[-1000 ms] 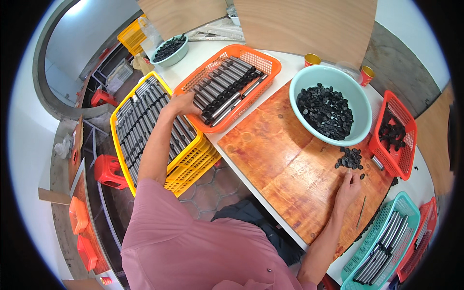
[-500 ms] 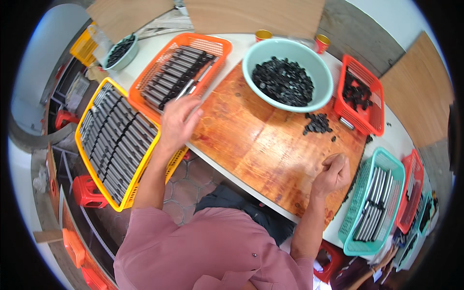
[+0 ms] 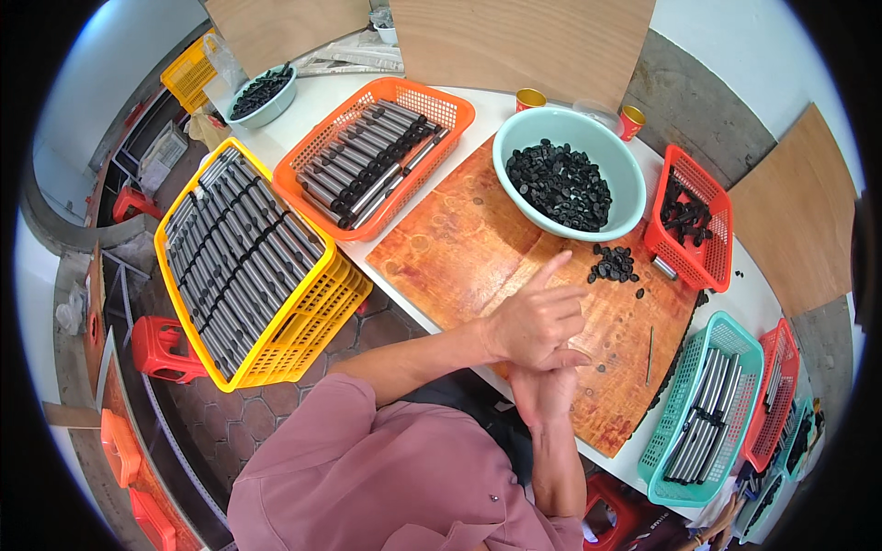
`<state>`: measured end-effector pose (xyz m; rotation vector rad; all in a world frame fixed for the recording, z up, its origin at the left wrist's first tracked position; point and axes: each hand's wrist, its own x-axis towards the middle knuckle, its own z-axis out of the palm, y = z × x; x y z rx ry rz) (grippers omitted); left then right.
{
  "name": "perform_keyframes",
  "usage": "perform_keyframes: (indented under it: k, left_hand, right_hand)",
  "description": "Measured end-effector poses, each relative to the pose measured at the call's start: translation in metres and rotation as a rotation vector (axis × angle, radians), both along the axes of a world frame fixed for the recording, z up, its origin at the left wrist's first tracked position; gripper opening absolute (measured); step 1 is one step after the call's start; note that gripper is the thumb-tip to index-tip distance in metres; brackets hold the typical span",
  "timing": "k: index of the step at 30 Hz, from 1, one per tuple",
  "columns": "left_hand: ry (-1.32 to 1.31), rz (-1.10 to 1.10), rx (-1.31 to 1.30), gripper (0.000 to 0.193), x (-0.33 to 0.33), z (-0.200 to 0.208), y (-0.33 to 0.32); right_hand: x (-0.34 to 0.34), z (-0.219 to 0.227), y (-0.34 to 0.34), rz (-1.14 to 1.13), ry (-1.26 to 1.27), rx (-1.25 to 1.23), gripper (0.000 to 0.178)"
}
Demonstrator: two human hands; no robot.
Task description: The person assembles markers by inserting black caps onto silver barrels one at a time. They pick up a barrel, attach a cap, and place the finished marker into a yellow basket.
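My left hand [image 3: 533,321] and my right hand [image 3: 544,390] meet over the near edge of the wooden board [image 3: 450,248]. The left lies across the right, its index finger stretched away from me and the other fingers partly bent, with nothing visible in it. Most of my right hand's fingers are hidden behind the left, so whether they hold anything does not show. Beyond the hands is a small pile of black oval caps [image 3: 613,264]. A thin metal rod [image 3: 650,355] rests on the board to their right.
A pale green basin [image 3: 634,184] of black caps stands at the back. Leftward are an orange basket [image 3: 459,115] and a yellow crate [image 3: 308,308] of metal tubes. Rightward are a red basket [image 3: 721,220] with black parts and a green basket [image 3: 749,367] of tubes.
My left hand has left the orange basket and come right to my right hand, which has moved left and nearer. The thin rod now shows on the board. The whole view has shifted.
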<state>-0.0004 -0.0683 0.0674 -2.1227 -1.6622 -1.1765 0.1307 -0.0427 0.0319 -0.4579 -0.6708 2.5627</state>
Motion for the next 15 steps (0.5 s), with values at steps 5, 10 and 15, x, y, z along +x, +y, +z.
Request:
perform_keyframes:
  k: [5, 10, 15]
  left_hand:
    - [-0.362, 0.253, -0.084, 0.024, -0.057, -0.021, 0.013]
    - [-0.602, 0.244, -0.256, 0.025, -0.058, -0.052, -0.004]
    - [-0.851, 0.313, -0.218, 0.02, -0.061, -0.108, -0.005]
  right_hand:
    - [0.046, 0.055, 0.006, -0.251, 0.024, 0.917, 0.066]
    - [0.067, 0.139, -0.011, -1.525, 0.436, 1.38, 0.053]
    - [0.119, 0.174, -0.069, -1.311, 0.522, 1.396, 0.048]
